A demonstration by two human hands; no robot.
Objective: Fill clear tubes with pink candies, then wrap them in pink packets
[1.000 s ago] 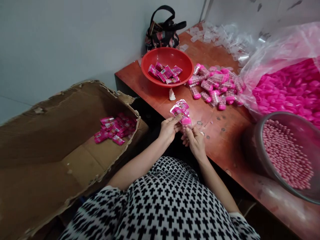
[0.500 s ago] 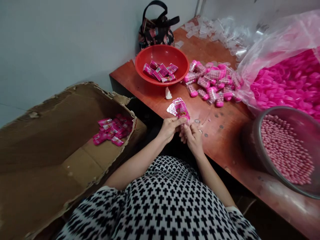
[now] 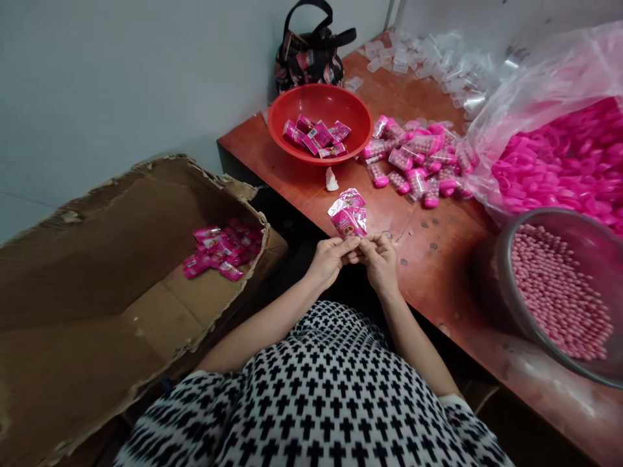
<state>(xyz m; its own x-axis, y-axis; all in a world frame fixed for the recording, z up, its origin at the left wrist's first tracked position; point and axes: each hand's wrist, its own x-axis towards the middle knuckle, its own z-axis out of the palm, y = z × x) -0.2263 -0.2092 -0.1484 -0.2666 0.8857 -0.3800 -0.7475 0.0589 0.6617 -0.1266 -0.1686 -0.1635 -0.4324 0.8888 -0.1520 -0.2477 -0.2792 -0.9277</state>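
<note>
Both hands pinch narrow: left thumb and fingers (image 3: 331,261) and right thumb and fingers (image 3: 381,259) nearly meet on the near end of a pink printed packet (image 3: 348,222). Glossy crinkled film, flattish, above the table edge. Shiny foil wrappers (image 3: 353,197) fan out behind it; can't tell if gripped. Beyond: smooth red plastic bowl (image 3: 321,98), clear bead-filled bottles (image 3: 421,159), scuffed reddish table (image 3: 418,259). Left: ragged cardboard box (image 3: 87,259).

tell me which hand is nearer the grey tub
Right. The right hand is left of the tub; the left hand, beside the right one, is farther left.
</note>
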